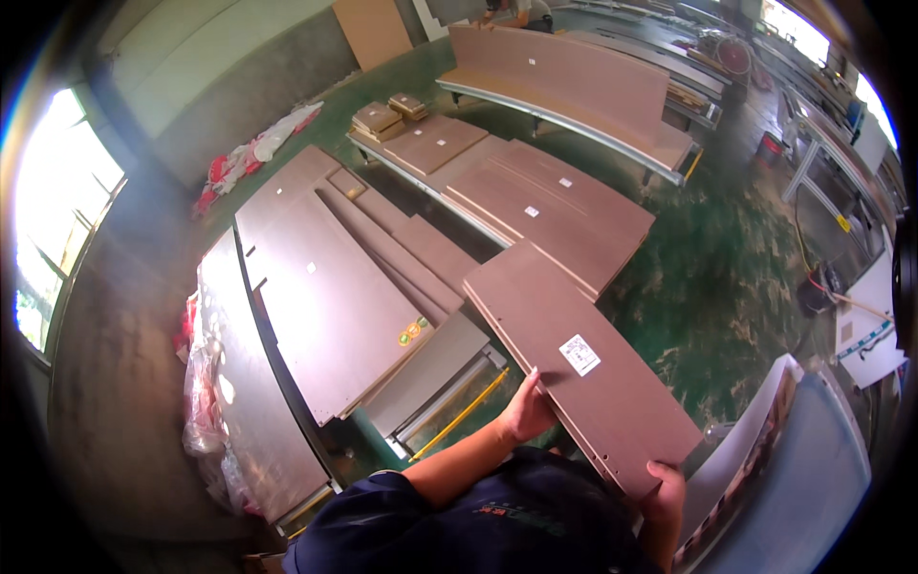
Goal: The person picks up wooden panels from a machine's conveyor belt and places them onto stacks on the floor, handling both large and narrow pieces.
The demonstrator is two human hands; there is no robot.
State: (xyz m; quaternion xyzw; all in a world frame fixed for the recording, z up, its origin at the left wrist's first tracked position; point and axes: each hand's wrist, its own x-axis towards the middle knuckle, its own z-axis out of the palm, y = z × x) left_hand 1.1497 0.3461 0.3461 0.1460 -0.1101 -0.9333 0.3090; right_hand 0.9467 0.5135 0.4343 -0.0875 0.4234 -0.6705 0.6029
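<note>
A long brown board (612, 383) with a white label lies across both my hands in front of my body. It looks like more than one panel stacked together, and small holes show near its near end. My left hand (529, 409) grips the long left edge around the middle, thumb over the top. At the near right corner my right hand (663, 493) holds the end, its thumb on the top face and its other fingers hidden underneath. The far end of the board comes close to a stack of brown panels (550, 206); I cannot tell if they touch.
Large brown panels (325, 287) cover a roller table on the left, with a yellow bar (459, 416) at its near end. Another person (516, 14) stands behind a far bench holding a long panel (564, 81). A pale curved sheet (803, 469) stands close on my right.
</note>
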